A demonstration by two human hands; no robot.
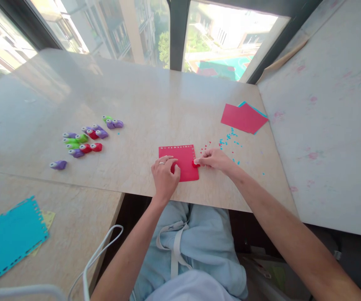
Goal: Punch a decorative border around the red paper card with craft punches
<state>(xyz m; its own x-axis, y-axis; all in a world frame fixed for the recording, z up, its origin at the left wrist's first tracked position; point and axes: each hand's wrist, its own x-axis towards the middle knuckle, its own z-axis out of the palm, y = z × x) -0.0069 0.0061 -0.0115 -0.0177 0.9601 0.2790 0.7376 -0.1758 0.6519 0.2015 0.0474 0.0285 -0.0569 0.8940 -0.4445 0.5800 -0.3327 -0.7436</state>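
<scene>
A red paper square (183,161) lies near the table's front edge, with a row of small holes punched along its far edge. My left hand (164,174) presses flat on its left side, a ring on one finger. My right hand (214,159) grips a small red hole punch (195,163) set against the sheet's right edge. Tiny red and blue paper bits (229,144) are scattered just beyond my right hand.
Several small punches, purple, green and red (84,140), sit in a cluster at the left. Red and blue sheets (244,117) are stacked at the right. A punched blue sheet (9,238) lies on the lower left table. The beige table (149,100) backs onto a window.
</scene>
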